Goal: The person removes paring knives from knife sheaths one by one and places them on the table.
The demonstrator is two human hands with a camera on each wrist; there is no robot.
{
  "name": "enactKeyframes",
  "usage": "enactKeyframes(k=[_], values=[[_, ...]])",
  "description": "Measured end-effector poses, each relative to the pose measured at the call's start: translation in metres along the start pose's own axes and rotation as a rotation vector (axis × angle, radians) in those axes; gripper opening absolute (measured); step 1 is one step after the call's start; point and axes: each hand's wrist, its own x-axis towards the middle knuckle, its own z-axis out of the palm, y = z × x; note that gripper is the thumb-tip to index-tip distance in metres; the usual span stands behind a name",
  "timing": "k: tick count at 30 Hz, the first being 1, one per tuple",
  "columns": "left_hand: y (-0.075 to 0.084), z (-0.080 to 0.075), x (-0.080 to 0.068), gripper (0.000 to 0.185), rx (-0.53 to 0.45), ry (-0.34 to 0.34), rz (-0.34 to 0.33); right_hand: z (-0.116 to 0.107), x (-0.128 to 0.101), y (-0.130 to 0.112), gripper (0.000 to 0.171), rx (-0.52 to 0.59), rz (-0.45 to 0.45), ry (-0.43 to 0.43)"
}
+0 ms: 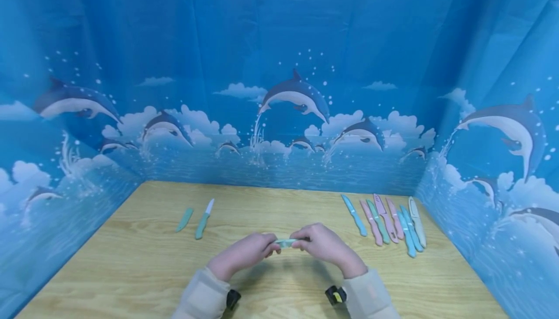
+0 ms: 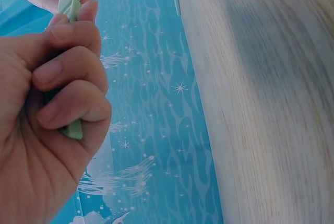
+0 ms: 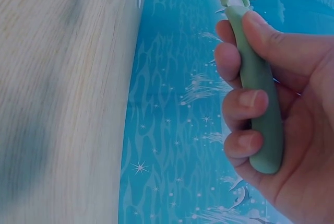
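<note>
My right hand (image 1: pixel 325 246) wraps its fingers around the smooth green handle of a knife (image 3: pixel 261 98), thumb laid along the upper part. My left hand (image 1: pixel 246 253) curls over a green sheath (image 2: pixel 73 129), whose end pokes out below its fingers. Between both hands, handle and sheath meet end to end, close over the table. In the right wrist view the part at the meeting point has two green sides with a pale gap between them. Fingers hide most of the sheath and any blade inside it.
On the wooden table (image 1: pixel 153 270), a bare-bladed green knife (image 1: pixel 203 224) lies at left beside a loose green sheath (image 1: pixel 185 219). Several blue, pink, green and pale knives lie grouped at right, including a blue knife (image 1: pixel 354 215). A dolphin-print curtain (image 1: pixel 279 163) encloses the back and sides.
</note>
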Motion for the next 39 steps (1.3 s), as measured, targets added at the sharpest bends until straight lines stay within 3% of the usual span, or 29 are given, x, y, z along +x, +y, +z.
enactKeyframes(k=[17,39], values=[[-0.0021,0.0017,-0.0004,0.018,0.062,-0.002,0.037,-0.0026,-0.0013,-0.0012,0.020,0.001,0.006,-0.022],[-0.0006,0.0015,0.0000,0.016,0.064,-0.029,0.029,-0.0026,-0.0012,0.0014,0.019,0.007,0.016,-0.023]])
